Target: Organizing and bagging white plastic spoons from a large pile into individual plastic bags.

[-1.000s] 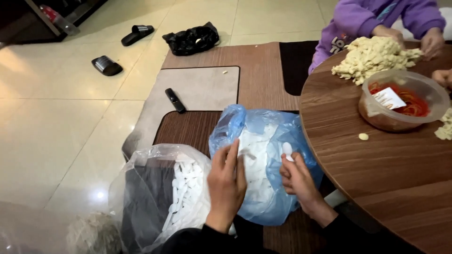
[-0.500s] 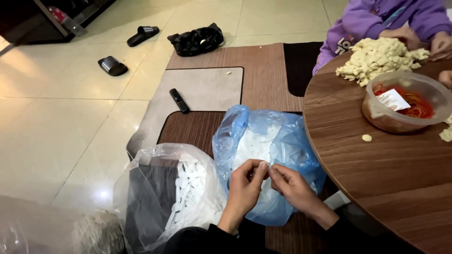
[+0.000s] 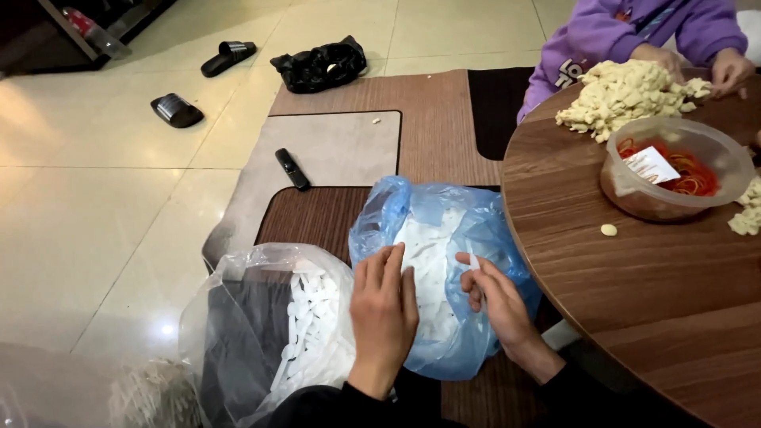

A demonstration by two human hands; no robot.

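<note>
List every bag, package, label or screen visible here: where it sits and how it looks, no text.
Blue plastic bag: on the mat by the round table, under both hands, translucent, full of small white pieces.
Clear plastic bag: left of the blue one, crumpled, white pieces inside.
Paper tag: in the clear bowl on the table, white, rectangular, lying on red bands.
Screens: none visible.

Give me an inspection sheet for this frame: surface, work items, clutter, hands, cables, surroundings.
Surface: round wooden table at right; brown mat on the tiled floor.
Work items: blue plastic bag of white pieces; clear plastic bag of white pieces beside it.
Clutter: clear bowl of red bands, cream pile, remote, black bag, slippers.
Hands: left hand flat on the blue bag; right hand pinching a small white piece.
Cables: nothing seen.
Surroundings: a person in a purple top at the table.
</note>
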